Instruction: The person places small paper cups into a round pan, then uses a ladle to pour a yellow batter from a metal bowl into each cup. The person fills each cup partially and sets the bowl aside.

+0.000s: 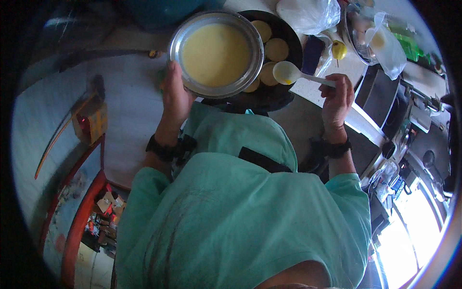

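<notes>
My left hand grips the near left rim of a round metal bowl. Pale yellow batter fills much of the bowl. With my right hand I hold a white plastic spoon by its handle. Its head hangs over a dark round pan, and a yellow smear shows on it. Several pale, round cakes lie in the pan. The bowl overlaps the pan's left side and hides part of it.
Right of the pan lie a dark rectangular object, a yellow fruit and a metal basin. Clear plastic bags sit around the counter. A cardboard box stands on the floor at left.
</notes>
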`<state>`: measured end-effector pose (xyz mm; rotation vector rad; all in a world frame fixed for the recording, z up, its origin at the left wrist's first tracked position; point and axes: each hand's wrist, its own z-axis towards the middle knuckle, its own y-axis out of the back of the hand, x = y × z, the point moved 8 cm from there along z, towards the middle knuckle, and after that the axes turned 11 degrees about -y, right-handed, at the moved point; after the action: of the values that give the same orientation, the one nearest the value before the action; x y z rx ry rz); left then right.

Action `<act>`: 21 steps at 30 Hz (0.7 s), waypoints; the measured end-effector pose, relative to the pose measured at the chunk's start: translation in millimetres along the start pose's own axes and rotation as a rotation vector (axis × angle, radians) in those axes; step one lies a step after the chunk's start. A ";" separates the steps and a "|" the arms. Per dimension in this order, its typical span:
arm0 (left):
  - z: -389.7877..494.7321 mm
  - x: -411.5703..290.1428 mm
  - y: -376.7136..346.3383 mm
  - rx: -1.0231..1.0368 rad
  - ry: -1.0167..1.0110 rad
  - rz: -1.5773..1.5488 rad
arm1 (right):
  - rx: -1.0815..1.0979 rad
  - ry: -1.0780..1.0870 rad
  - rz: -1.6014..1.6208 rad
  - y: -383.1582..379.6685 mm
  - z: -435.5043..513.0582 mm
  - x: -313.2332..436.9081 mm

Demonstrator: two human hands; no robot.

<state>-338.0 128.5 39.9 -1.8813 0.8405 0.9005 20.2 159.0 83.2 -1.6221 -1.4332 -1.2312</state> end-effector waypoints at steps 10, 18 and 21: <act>1.5 -4.9 -10.3 0.047 -0.016 -0.008 | 0.090 -0.093 0.687 16.0 17.3 34.8; 16.7 12.3 10.1 0.083 -0.134 0.060 | 0.252 0.223 0.372 -45.3 -10.7 108.4; 19.7 17.6 19.8 0.071 -0.170 0.000 | 0.462 0.518 0.095 -89.4 -38.0 124.8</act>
<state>-350.3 134.7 9.9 -1.7166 0.7593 1.0023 -79.6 189.1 202.1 -0.9591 -1.1785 -1.0620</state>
